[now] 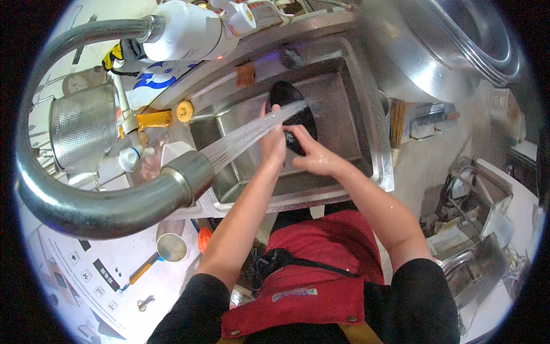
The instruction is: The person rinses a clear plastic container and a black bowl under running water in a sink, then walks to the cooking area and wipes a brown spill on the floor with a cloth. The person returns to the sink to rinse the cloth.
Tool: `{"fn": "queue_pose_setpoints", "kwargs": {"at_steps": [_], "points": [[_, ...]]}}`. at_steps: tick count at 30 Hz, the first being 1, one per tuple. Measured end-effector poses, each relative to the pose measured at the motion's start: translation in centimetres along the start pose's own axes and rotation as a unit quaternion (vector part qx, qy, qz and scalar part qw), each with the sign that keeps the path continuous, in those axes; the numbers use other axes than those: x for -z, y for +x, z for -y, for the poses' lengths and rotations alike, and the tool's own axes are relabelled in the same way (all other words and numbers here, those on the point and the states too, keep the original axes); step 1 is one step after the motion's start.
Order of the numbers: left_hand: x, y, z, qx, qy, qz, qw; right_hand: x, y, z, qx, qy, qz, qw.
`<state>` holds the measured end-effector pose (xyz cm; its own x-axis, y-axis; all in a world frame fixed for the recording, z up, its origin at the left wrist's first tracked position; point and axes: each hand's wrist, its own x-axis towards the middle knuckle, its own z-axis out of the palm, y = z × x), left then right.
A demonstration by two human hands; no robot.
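Observation:
Under a stream of water, a round black dish [306, 122], a bowl or plate, is held tilted over the stainless steel sink [337, 124]. My left hand [273, 142] grips its left edge with the fingers behind it. At its near edge, my right hand [316, 155] touches the dish, fingers over the surface and thumb apart below. Something pale and speckled shows by those fingertips; whether it is foam or a scrubber is unclear. Water sprays from the nozzle of a thick curved metal faucet [195, 176] at the left and strikes the dish. Drops wet my right wrist.
A brown scrub pad [245, 75] and a dark scourer [292, 58] lie along the sink's back ledge. Large metal pots [412, 47] stand at the right. At the left are a perforated metal basket [84, 133], a yellow round sponge [184, 111] and a metal cup [172, 248].

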<state>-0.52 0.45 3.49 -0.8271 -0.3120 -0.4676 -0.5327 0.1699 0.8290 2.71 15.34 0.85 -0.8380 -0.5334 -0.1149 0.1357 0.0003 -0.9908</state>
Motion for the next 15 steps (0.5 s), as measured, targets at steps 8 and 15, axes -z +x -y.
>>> {"fn": "queue_pose_setpoints", "kwargs": {"at_steps": [8, 15], "points": [[-0.3, -3.5, 1.7, -0.216, 0.334, 0.032, 0.917, -1.6, -2.7, -1.2, -0.044, 0.110, -0.235, 0.965], [-1.6, 4.8, -2.1, -0.169, 0.202, 0.181, 0.948, -3.4, -4.0, 1.0, -0.055, 0.200, -0.217, 0.954]]}}
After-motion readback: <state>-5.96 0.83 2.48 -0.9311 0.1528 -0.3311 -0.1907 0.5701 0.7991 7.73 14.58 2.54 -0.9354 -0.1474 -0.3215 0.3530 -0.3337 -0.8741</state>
